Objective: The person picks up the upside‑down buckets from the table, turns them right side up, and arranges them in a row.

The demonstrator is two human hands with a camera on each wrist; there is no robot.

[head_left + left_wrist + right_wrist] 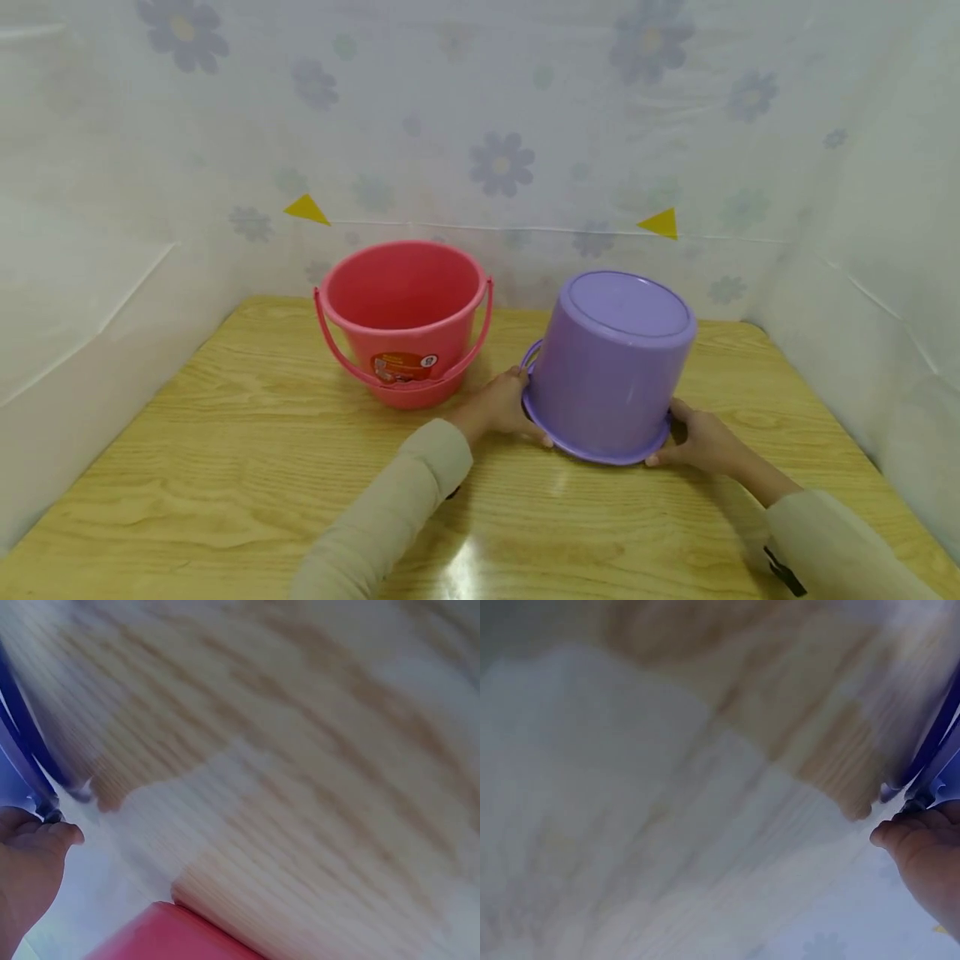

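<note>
A purple bucket (pixel 611 375) is upside down over the right part of the table, its base up and slightly tilted. My left hand (pixel 504 406) grips its rim on the left side, close to the handle (pixel 531 353). On the opposite side my right hand (pixel 701 439) holds the rim, thumb toward the front. Both wrist views show the hands at the rim's edge, low over the tabletop. To the left a red bucket (pixel 408 333) stands upright, mouth up, its handle hanging down across the front label. The inside of the purple bucket is hidden.
The wood-grain table (pixel 225 467) reaches back to a flowered white sheet (pixel 420 108) that hangs behind it. White sheeting also closes both sides. Two yellow triangles (pixel 307 209) mark the back sheet. My left forearm passes in front of the red bucket.
</note>
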